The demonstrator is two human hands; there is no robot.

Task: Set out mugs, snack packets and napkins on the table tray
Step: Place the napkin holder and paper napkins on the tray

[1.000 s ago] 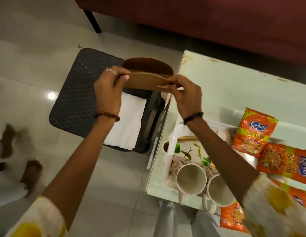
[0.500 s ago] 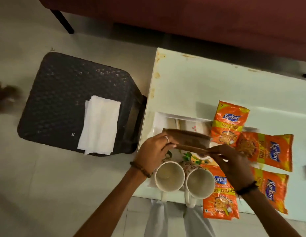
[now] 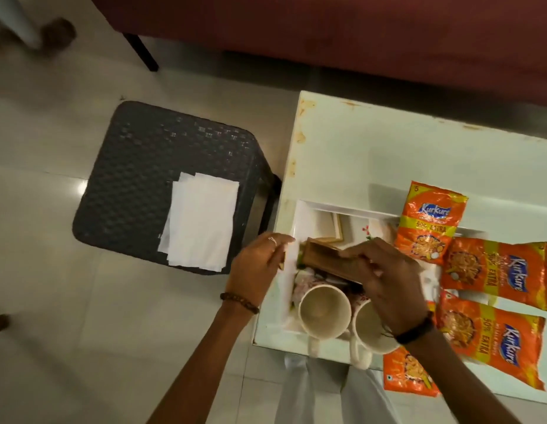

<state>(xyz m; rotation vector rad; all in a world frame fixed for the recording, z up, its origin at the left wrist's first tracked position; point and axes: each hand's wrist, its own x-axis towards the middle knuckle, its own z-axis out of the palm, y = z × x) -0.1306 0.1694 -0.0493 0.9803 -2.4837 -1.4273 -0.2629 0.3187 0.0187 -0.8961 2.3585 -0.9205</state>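
I hold a brown wooden napkin holder (image 3: 322, 258) low over the white tray (image 3: 302, 214), just behind two cream floral mugs (image 3: 324, 312) (image 3: 368, 327). My right hand (image 3: 385, 283) grips its right end from above. At the holder's left end, over the tray's left rim, my left hand (image 3: 260, 266) has its fingers curled on the wood. Several orange snack packets (image 3: 428, 223) (image 3: 495, 270) (image 3: 492, 341) lie along the tray's right side. A stack of white napkins (image 3: 201, 229) rests on the dark stool.
The dark woven stool (image 3: 137, 166) stands on the tiled floor left of the white table (image 3: 388, 148). A red sofa (image 3: 327, 32) with a black leg runs along the far side. Another person's foot shows at the top left.
Both hands carried the wooden holder from above the stool over to the tray and lowered it behind the mugs. The napkins stayed on the stool.
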